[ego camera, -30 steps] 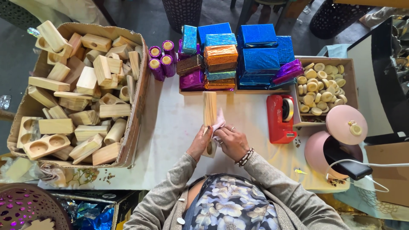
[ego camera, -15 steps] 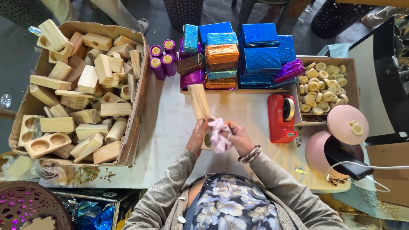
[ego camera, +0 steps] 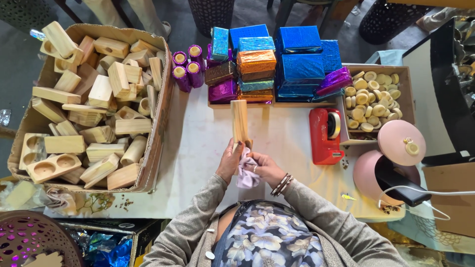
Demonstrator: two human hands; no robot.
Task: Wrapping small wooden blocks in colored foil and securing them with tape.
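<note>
Left hand (ego camera: 230, 163): closed around the lower end of a long pale wooden block (ego camera: 240, 122), which stands nearly upright at the centre of the frame, above the white tabletop (ego camera: 208, 143).

Right hand (ego camera: 263, 167): closed on a crumpled pale lilac cloth (ego camera: 245, 170), pressed against the base of the block just beside the left hand's fingers.

Handling note: wiping a block like this goes best with the grip kept low and firm so the block does not swing, the cloth drawn along the grain face by face, and the block turned between passes so no side is missed.

Wrapped stock, upper centre: stacked rectangular packages in glittery foil. Blue packages (ego camera: 302, 54) make up the right-hand stack; an orange one (ego camera: 256, 60) sits in the middle over teal and purple ones; a magenta one (ego camera: 222, 91) lies at the lower left of the pile. No labels can be made out.

Left of the pile: four short cylinders in purple foil (ego camera: 187, 66), standing on end.

Left of frame: open cardboard box (ego camera: 159, 123) heaped with unfinished wooden blocks (ego camera: 94, 104), some with round recesses.

Right of centre: red tape dispenser (ego camera: 325, 133) on the tabletop.

Upper right: shallow cardboard tray (ego camera: 406, 89) holding small pale round discs (ego camera: 368, 96).

Lower right: round pink container (ego camera: 368, 173) with its pink lid (ego camera: 402, 142) set off beside it.
</note>
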